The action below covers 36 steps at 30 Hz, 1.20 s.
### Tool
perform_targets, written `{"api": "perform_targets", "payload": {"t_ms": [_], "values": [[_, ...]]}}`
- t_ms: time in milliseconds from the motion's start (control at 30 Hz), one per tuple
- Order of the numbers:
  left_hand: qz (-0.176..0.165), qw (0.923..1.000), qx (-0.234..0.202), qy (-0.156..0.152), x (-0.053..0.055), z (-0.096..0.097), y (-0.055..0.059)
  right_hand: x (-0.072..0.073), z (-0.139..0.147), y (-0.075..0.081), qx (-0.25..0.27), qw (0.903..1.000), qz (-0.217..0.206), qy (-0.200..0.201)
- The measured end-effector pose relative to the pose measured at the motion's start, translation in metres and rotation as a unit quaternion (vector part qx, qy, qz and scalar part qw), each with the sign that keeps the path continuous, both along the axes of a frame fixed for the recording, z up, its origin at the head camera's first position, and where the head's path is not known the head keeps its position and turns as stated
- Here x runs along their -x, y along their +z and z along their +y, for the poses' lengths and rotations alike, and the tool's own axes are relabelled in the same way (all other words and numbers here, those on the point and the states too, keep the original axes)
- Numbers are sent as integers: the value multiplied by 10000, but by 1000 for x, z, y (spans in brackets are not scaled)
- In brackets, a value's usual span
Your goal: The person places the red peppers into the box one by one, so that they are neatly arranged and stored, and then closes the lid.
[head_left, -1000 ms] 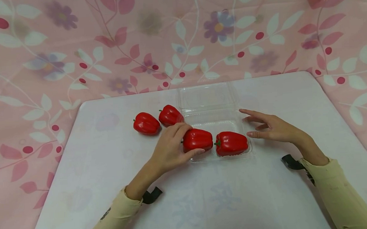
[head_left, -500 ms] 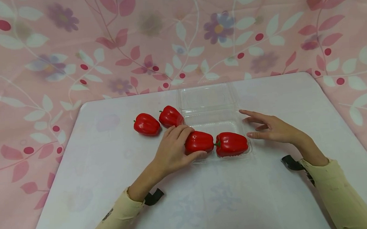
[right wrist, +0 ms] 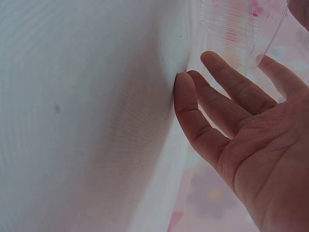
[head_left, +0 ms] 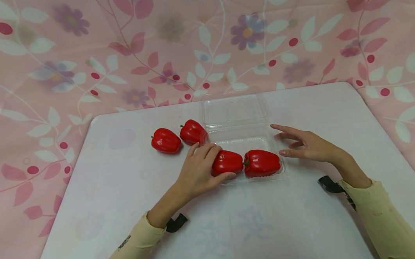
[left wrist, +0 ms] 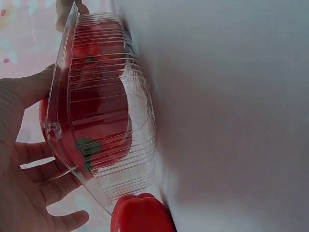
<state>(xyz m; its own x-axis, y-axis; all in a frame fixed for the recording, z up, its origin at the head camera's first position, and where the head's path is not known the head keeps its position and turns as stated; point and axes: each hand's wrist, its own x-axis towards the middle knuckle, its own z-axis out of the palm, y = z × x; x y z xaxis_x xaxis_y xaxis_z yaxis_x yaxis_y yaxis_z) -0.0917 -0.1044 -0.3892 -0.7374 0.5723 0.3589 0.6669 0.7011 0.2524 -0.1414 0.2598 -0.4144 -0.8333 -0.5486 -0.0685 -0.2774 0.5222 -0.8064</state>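
Note:
My left hand [head_left: 198,172] grips a red bell pepper [head_left: 229,162] in the base of a clear plastic clamshell box [head_left: 241,144], thumb on the near side and fingers over the far side. Through the ribbed wall of the box [left wrist: 142,171] in the left wrist view, the pepper's green stem end shows. Another red bell pepper [head_left: 263,163] lies to its right in the same near row, stem toward the held one. Beside the box's right edge, my right hand [head_left: 308,144] has loosely extended fingers and holds nothing; in the right wrist view one fingertip of this hand [right wrist: 260,125] is near the tabletop.
Two more red bell peppers lie left of the box, one [head_left: 166,140] farther out and one [head_left: 192,131] close against its side. The box's lid [head_left: 234,110] is folded back toward the far edge of the white table [head_left: 125,169]. A pink floral cloth [head_left: 170,29] stands behind.
My left hand and the pepper it holds have shifted slightly right, closing the gap to the other pepper in the box. My right hand has stayed in place.

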Motion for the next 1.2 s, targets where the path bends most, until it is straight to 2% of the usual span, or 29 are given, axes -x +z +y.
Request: {"api": "perform_targets", "payload": {"t_ms": [233, 600, 967, 1200], "values": [[79, 10000, -10, -2, -1, 3, -2, 0, 0, -1, -9, 10000, 43, 0], [-11, 9999, 139, -15, -2, 2, -4, -1, 0, 0, -38, 10000, 26, -15], [-258, 9992, 301, -93, -2, -1, -5, 0, -1, 0, -25, 10000, 26, -24], [-385, 9989, 228, -129, 0, -4, -6, 0, -1, 1, -16, 10000, 57, -1]]}}
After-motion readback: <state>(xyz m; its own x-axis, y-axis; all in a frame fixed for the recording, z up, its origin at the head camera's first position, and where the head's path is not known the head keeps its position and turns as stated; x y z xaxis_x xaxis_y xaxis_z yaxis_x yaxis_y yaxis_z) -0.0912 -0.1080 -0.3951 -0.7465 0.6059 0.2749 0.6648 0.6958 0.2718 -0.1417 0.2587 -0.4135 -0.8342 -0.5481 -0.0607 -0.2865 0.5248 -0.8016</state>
